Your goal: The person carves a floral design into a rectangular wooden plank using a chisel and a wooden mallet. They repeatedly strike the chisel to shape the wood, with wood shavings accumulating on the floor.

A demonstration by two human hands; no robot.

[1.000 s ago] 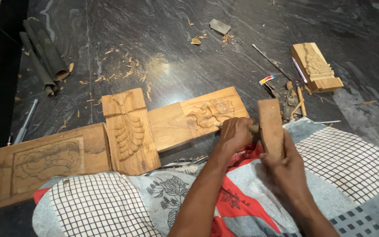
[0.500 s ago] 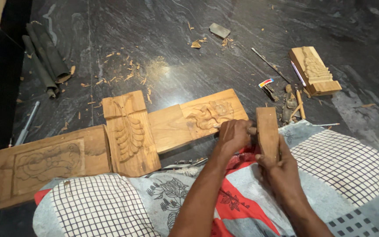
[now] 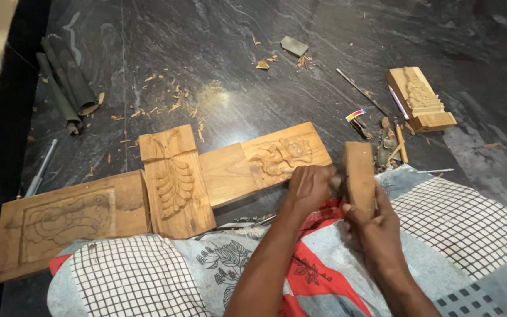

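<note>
Right hand (image 3: 377, 226) grasps wood block (image 3: 360, 176) upright in its fingers, just right of carved panel (image 3: 265, 161); left hand (image 3: 309, 186) clenched, touching the block's left face, its contents hidden.

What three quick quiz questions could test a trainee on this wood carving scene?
1. True or false: the right hand holds a wood block upright.
2. Which lies nearest the left hand? A) the carved panel B) the small carving C) the dark rolls
3. Fill in: wood chips lie scattered on the dark ____.

Key: 1 true; 2 A; 3 floor.
</note>
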